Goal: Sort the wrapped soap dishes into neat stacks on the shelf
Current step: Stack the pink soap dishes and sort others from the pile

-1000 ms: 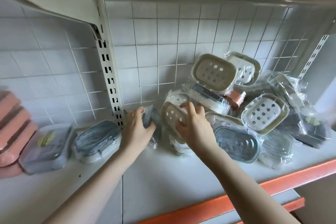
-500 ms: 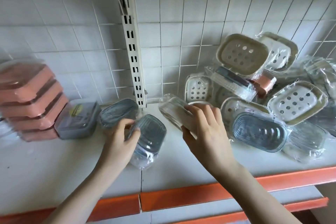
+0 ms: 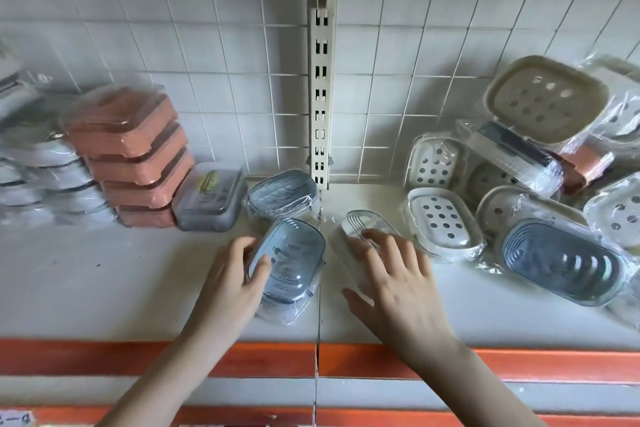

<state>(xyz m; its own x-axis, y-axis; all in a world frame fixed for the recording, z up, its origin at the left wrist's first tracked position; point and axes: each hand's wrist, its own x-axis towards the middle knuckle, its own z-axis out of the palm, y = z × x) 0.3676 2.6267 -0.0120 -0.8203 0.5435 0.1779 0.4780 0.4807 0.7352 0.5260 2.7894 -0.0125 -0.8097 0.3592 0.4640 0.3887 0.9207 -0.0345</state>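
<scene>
- A blue dish (image 3: 289, 262) is grasped by the left grip (image 3: 230, 282) near the shelf's (image 3: 104, 288) front edge.
- A clear dish (image 3: 360, 236) is pressed under the right grip's (image 3: 398, 284) released, spread fingers, just beside it.

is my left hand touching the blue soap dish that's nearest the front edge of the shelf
Touching. In the head view the left hand grips the wrapped blue soap dish: its thumb lies across the near end of the lid, with no gap showing.

my two arms bare to elbow, no sleeves; left hand (image 3: 231, 282), right hand (image 3: 398, 282) ungloved, ringless.
</scene>
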